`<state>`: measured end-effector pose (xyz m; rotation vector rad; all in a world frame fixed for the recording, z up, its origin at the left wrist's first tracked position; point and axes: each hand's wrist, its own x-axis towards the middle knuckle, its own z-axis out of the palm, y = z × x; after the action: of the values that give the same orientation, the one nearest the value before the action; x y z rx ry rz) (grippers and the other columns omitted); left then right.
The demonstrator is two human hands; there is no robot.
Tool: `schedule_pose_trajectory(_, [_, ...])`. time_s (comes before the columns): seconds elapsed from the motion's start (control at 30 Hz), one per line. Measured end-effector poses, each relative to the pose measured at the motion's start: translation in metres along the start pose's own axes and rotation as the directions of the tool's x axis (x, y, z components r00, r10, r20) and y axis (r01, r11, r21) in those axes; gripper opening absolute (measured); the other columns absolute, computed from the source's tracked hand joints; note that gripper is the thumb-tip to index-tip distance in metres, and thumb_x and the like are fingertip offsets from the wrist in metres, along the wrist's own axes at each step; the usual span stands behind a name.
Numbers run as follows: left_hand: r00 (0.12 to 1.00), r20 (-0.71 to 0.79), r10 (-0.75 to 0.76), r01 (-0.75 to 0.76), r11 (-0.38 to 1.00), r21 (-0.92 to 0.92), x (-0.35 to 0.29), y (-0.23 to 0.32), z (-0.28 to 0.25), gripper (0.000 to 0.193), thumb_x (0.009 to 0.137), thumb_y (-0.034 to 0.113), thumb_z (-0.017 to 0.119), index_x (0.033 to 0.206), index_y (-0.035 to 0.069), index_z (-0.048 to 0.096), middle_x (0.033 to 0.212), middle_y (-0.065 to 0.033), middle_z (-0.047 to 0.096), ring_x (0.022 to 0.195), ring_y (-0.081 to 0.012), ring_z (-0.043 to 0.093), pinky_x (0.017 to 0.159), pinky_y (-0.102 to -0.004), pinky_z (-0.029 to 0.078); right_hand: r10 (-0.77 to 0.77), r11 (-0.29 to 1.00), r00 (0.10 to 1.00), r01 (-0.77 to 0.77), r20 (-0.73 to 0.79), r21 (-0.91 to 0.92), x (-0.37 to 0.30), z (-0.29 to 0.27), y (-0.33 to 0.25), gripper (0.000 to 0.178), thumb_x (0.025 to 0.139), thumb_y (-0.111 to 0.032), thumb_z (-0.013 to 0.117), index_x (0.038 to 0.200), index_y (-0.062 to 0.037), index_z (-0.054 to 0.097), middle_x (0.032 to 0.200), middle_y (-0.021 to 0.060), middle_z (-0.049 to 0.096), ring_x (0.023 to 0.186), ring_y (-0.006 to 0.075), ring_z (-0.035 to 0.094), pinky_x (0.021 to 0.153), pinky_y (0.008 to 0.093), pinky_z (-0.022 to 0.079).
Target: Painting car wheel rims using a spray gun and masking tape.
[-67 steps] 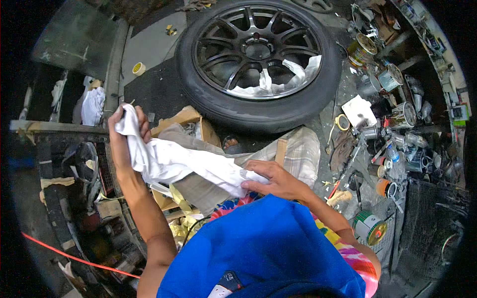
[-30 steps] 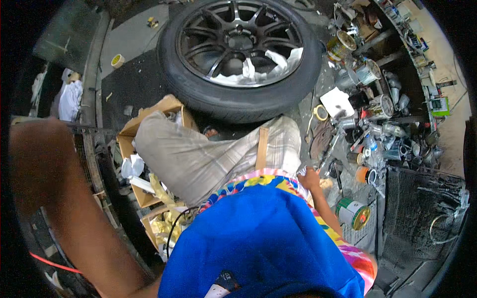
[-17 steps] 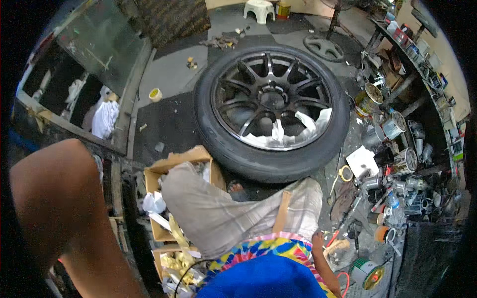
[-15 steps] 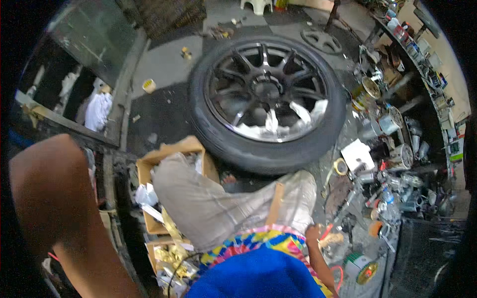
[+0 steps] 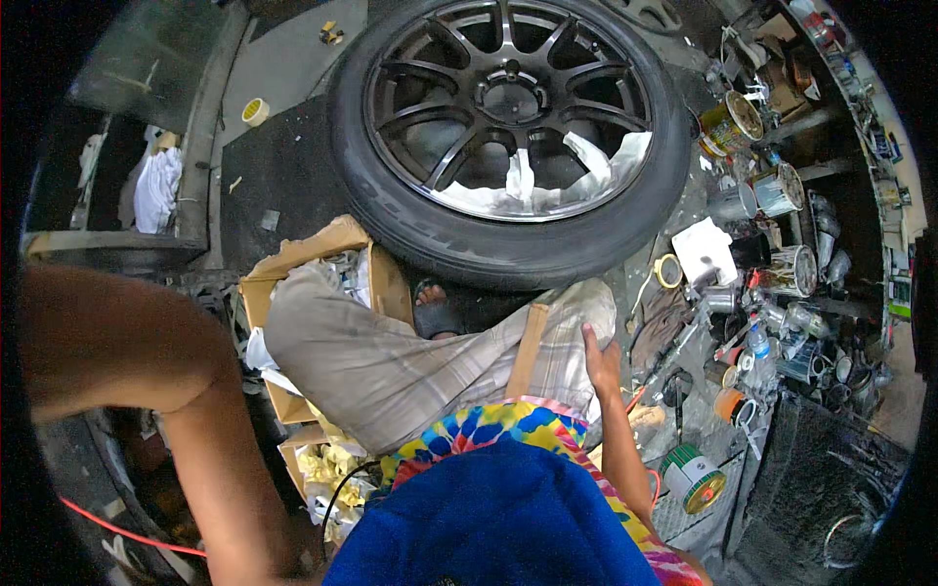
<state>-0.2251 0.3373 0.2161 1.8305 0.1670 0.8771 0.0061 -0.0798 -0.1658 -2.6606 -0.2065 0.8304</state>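
My right hand point(image 5: 603, 365) rests against the side of my right knee, on plaid shorts point(image 5: 430, 376). Its thumb stands apart from the fingers, and I see nothing held. A tan strip point(image 5: 528, 350) lies across the shorts. My bent left arm point(image 5: 200, 391) fills the left side; its hand is out of view. In front of my legs lies a car wheel, a black tyre point(image 5: 508, 262) on a dark multi-spoke rim point(image 5: 464, 156). White masking paper point(image 5: 523, 195) lines the near part of the rim.
An open cardboard box point(image 5: 303, 244) stands by my left leg, crumpled yellowish paper point(image 5: 337, 471) nearer. At right are a tape roll point(image 5: 668, 271), a white square piece point(image 5: 703, 251), several paint cans point(image 5: 779, 189), a bottle point(image 5: 758, 338) and a green-and-white cylinder point(image 5: 691, 479). Another tape roll point(image 5: 255, 111) lies far left.
My right hand has moved forward along my thigh to the knee. The left arm has swung inward. The wheel sits higher in the picture as the view has shifted.
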Motion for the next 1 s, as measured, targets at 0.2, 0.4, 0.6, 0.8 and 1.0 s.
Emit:
schedule_pose_trajectory(0.2, [0.997,0.020,-0.078,0.080,0.993,-0.092,0.035,-0.037,0.010,0.042,0.103,0.030,0.059,0.125,-0.004,0.068,0.110,-0.0167,0.072,0.105,-0.0288,0.069,0.098,-0.0362,0.053,-0.038,0.995,0.999,0.035,-0.031,-0.093,0.018,0.003,-0.057,0.115,0.078,-0.070,0.073,0.158,0.0018,0.031,0.148,0.0459,0.036,0.138,0.0567,0.043,0.116,0.0512,0.038])
schedule_pose_trajectory(0.4, [0.865,0.208,-0.457,0.438,0.889,0.131,0.005,-0.203,0.044,0.034,0.104,0.027,0.061,0.114,-0.002,0.074,0.093,-0.0050,0.073,0.084,-0.0128,0.066,0.080,-0.0281,0.054,0.019,0.990,0.999,-0.023,-0.030,-0.142,0.023,0.000,-0.069,0.117,0.076,-0.070,0.075,0.157,0.0027,0.032,0.147,0.0430,0.037,0.137,0.0558,0.043,0.116,0.0518,0.039])
schedule_pose_trajectory(0.6, [0.605,0.446,-0.660,0.501,0.750,0.431,0.001,-0.290,0.072,0.037,0.100,0.025,0.065,0.122,-0.004,0.070,0.107,-0.0157,0.075,0.098,-0.0216,0.071,0.089,-0.0350,0.055,0.000,0.990,1.000,-0.004,-0.030,-0.143,0.029,0.001,-0.063,0.116,0.077,-0.072,0.074,0.154,0.0056,0.034,0.148,0.0410,0.038,0.138,0.0527,0.042,0.117,0.0515,0.037])
schedule_pose_trajectory(0.8, [0.631,0.465,-0.621,0.339,0.760,0.555,-0.013,-0.327,0.108,0.040,0.096,0.021,0.058,0.127,-0.001,0.068,0.113,-0.0224,0.074,0.108,-0.0341,0.070,0.097,-0.0412,0.053,-0.038,0.984,0.999,0.036,-0.006,-0.172,0.037,0.000,-0.055,0.116,0.079,-0.072,0.072,0.155,0.0063,0.030,0.151,0.0390,0.035,0.142,0.0514,0.037,0.119,0.0511,0.035])
schedule_pose_trajectory(1.0, [0.459,0.501,-0.734,0.767,0.612,0.194,-0.031,-0.357,0.115,0.030,0.098,0.025,0.063,0.103,-0.003,0.074,0.088,-0.0078,0.074,0.080,-0.0156,0.066,0.077,-0.0312,0.054,-0.010,0.981,1.000,0.013,0.018,-0.192,0.038,0.001,-0.059,0.116,0.080,-0.071,0.071,0.156,0.0061,0.028,0.154,0.0391,0.032,0.146,0.0516,0.033,0.121,0.0508,0.033])
